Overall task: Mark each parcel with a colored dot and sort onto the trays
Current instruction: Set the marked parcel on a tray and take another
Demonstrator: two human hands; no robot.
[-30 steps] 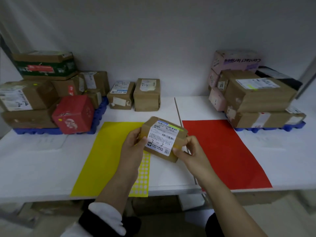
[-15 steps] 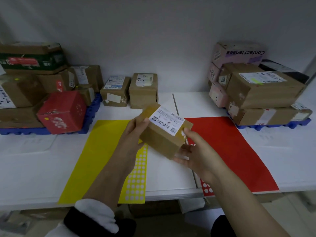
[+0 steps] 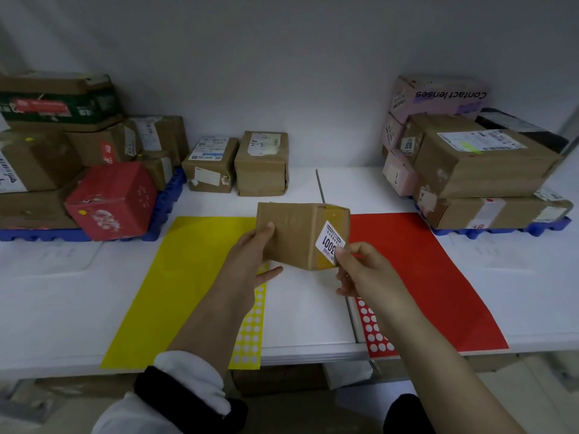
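Parcel: brown carton (image 3: 291, 236), held up off the tabletop (image 3: 53, 302), above the white strip between the yellow sheet (image 3: 188, 277) and the red sheet (image 3: 423, 277); tilted, one corner nearest the camera.
Label: white, printed "001" (image 3: 331, 242), on the parcel's right face.
Left hand: (image 3: 250, 261) grips the parcel's left end, thumb on the upper face, fingers beneath.
Right hand: (image 3: 360, 270) pinches the parcel's lower right corner at the label, thumb and forefinger closed on it.
Yellow dot strip: (image 3: 249, 333) on the yellow sheet's right edge, reaching the tabletop's front edge.
Red dot strip: (image 3: 374, 333) on the red sheet's left edge, also at the front edge.
Left tray: blue (image 3: 169, 202), back left corner, stacked with brown cartons and a red box (image 3: 112, 202).
Right tray: blue (image 3: 501, 231), back right corner, stacked cartons topped by a pink carton (image 3: 438, 95).
Loose parcels: two brown ones (image 3: 261, 164), side by side, at the back edge's centre.
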